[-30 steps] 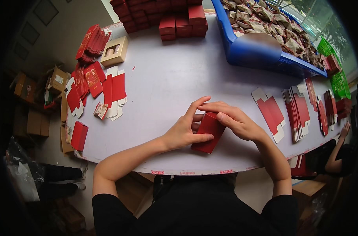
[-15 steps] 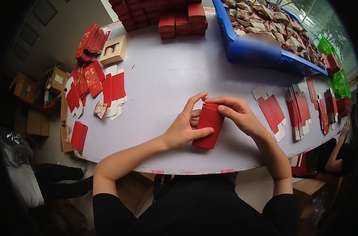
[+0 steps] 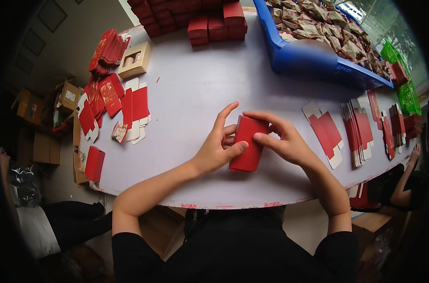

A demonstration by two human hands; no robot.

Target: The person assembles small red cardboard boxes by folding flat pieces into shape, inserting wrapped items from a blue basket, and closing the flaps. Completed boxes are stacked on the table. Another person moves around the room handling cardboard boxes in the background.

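Observation:
A small red carton (image 3: pixel 248 146) is between my hands, over the near middle of the table. My left hand (image 3: pixel 220 144) supports its left side, thumb on the front face and index finger raised off it. My right hand (image 3: pixel 280 137) grips the right side, with the thumb on the face and the index finger along the top edge. The carton's top end looks closed.
Flat red-and-white cartons (image 3: pixel 324 133) lie at right, with stacked ones (image 3: pixel 356 132) beside them. A blue crate (image 3: pixel 313 61) of wrapped packets stands far right. Red boxes (image 3: pixel 208 29) are piled at the back. Left are a cream window box (image 3: pixel 135 60) and a red box (image 3: pixel 94 163).
The carton's top flap, slightly raised before, now lies closed. My left index finger has lifted away from the top, and the carton has shifted slightly away from me.

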